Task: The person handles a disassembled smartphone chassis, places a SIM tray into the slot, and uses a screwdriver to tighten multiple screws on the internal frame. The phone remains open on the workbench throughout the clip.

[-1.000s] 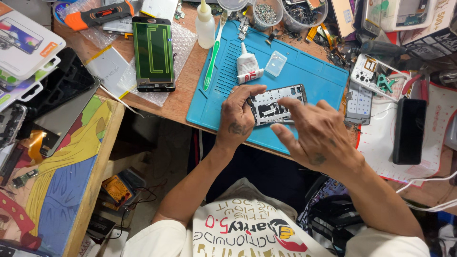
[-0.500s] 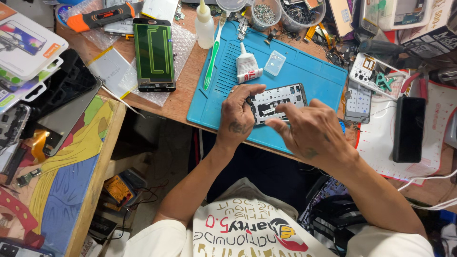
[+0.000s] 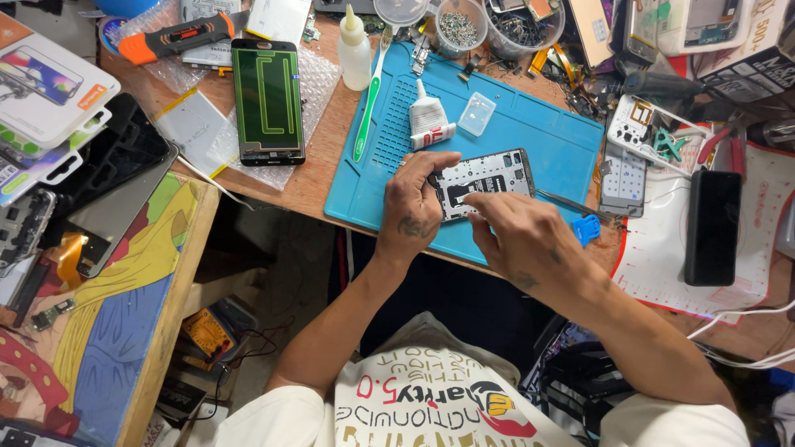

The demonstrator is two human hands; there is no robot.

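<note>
An opened phone frame point(image 3: 489, 178) with its insides showing lies on the blue work mat point(image 3: 546, 141). My left hand point(image 3: 414, 207) grips the frame's left end and holds it against the mat. My right hand point(image 3: 517, 236) rests over the frame's lower edge, its fingertips pressing on the inner plate. A white glue tube point(image 3: 426, 124) and a small clear plastic piece point(image 3: 477, 113) lie just beyond the frame. A thin metal tool point(image 3: 571, 203) lies to the right of the frame, near a blue plastic pick point(image 3: 585, 229).
A green phone screen point(image 3: 267, 101) lies on bubble wrap at the left, with a green toothbrush point(image 3: 368, 99) and a small bottle point(image 3: 356, 50) nearby. Cups of screws point(image 3: 460, 29) stand at the back. A black phone point(image 3: 712, 228) and white phone parts point(image 3: 646, 132) sit at the right.
My right hand has slid down and to the left along the frame's lower edge. The left hand still holds the frame in the same place.
</note>
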